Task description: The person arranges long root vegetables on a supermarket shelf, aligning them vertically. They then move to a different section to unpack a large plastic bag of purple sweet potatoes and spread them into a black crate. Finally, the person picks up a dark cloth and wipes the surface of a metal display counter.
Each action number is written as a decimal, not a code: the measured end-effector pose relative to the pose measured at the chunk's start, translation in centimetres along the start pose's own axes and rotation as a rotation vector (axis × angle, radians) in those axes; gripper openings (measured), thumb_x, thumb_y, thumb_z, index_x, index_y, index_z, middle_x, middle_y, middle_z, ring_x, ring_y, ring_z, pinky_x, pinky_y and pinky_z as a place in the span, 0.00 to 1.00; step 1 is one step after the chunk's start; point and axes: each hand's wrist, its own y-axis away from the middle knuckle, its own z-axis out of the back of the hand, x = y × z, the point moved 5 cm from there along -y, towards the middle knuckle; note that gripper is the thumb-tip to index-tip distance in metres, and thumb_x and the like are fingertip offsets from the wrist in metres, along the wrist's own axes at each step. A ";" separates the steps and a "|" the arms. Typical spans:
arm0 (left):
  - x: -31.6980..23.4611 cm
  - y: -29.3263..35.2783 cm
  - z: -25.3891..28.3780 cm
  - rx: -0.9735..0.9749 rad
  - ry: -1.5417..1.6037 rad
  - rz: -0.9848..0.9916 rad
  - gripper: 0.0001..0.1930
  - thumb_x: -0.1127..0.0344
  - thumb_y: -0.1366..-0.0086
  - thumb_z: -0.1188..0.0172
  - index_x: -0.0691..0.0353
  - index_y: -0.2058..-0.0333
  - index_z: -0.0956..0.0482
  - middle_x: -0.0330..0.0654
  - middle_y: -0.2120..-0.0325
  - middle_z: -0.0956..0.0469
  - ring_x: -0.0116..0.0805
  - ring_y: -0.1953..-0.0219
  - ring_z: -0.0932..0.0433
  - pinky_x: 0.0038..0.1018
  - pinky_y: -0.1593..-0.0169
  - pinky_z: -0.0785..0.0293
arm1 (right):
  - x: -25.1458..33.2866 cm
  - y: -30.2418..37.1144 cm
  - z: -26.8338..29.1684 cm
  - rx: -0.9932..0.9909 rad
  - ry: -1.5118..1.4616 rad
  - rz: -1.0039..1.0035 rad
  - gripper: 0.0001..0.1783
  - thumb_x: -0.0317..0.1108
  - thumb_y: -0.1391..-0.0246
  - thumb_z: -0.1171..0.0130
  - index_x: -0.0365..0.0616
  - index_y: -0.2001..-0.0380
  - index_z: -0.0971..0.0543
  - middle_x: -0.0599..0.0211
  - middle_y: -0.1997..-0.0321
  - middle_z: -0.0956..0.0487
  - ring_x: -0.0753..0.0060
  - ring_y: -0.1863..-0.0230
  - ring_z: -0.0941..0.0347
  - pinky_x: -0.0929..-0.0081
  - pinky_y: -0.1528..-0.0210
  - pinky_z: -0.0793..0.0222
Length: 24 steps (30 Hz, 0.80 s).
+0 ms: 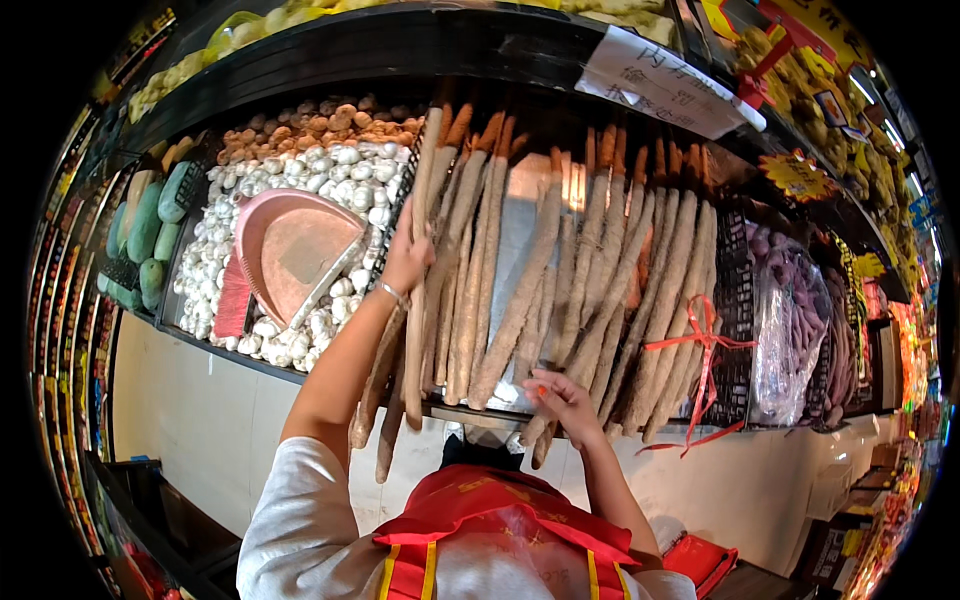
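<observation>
Long brown Chinese yams (515, 330) lie side by side in a display bin, their reddish-brown tips toward the back. At the bin's left side my left hand (408, 258) is closed round one long yam (417, 330) that stretches from the back to past the front edge. Near the front edge, by the lower ends of the middle yams, my right hand (566, 402) has its fingers drawn together. A tiny orange-red spot shows at its fingertips; what it is I cannot make out. A red ribbon (703, 340) is tied round the yams at the right.
Left of the yams, a pink dustpan (300, 245) and a red-bristled brush (232, 300) lie on white garlic bulbs (340, 180). Green gourds (145, 220) fill a crate farther left. Purple produce in clear plastic (785, 320) stands at the right, beyond a black crate wall (736, 310).
</observation>
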 end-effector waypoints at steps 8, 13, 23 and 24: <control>1.3 -3.0 -4.3 -0.202 -0.873 -0.446 0.22 0.70 0.49 0.47 0.71 0.54 0.35 0.57 0.61 0.34 0.54 0.56 0.37 0.41 0.52 0.40 | 4.1 1.3 7.7 -0.422 0.201 0.286 0.17 0.22 0.46 0.51 0.37 0.52 0.30 0.64 0.55 0.25 0.75 0.55 0.30 0.78 0.52 0.35; 2.8 6.1 -18.3 0.417 -0.320 0.153 0.27 0.58 0.45 0.43 0.71 0.52 0.36 0.52 0.60 0.30 0.41 0.59 0.29 0.33 0.53 0.33 | 5.6 2.3 13.3 -0.860 0.557 0.472 0.18 0.18 0.49 0.51 0.33 0.52 0.32 0.60 0.56 0.29 0.73 0.55 0.30 0.79 0.54 0.34; 10.4 4.8 -24.1 0.241 -0.179 0.459 0.48 0.39 0.54 0.38 0.73 0.47 0.44 0.61 0.50 0.36 0.50 0.48 0.34 0.35 0.47 0.37 | -0.7 -4.8 11.0 -0.700 0.286 0.077 0.51 0.41 0.62 0.35 0.31 0.40 0.53 0.43 0.41 0.41 0.51 0.41 0.42 0.68 0.42 0.46; 10.6 3.9 -24.1 0.240 -0.210 0.477 0.47 0.40 0.53 0.39 0.73 0.46 0.44 0.60 0.50 0.36 0.49 0.47 0.35 0.34 0.47 0.37 | -0.9 -5.1 11.5 -0.726 0.370 0.072 0.53 0.45 0.63 0.35 0.31 0.40 0.52 0.43 0.42 0.39 0.53 0.42 0.40 0.69 0.43 0.45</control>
